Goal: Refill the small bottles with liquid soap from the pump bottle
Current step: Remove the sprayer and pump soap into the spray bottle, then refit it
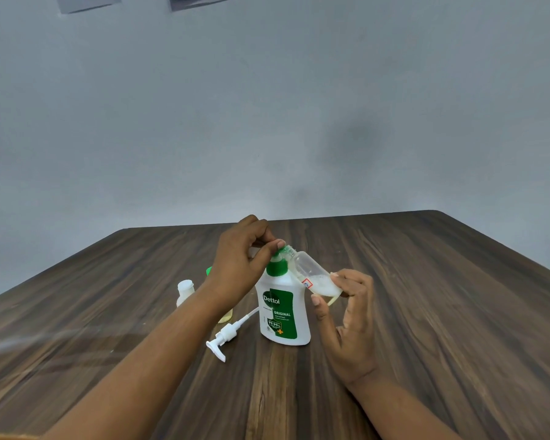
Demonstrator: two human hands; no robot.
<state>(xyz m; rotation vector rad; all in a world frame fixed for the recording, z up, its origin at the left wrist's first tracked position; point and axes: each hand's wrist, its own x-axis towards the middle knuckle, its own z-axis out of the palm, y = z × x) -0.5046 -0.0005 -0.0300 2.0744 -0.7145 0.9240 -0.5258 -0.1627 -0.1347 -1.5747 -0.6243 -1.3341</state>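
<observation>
One table [432, 281], grey wall [267, 106] | left grip [238, 265] holds pump bottle [283, 315] | right grip [353, 315], small bottle [311, 271]

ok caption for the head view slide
Left hand on the soap bottle, right hand tilting a small bottle to its top.

**Bottles on the table**

The pump bottle [283, 315] stands mid-table [426, 312]. Its pump [226, 339] lies just left, nearer the person. A far-left small bottle [185, 292] stands beyond; a second small bottle [225, 317] sits behind the left forearm [172, 338]. A tilted small bottle [315, 277] is held right of the pump bottle's top.
</observation>
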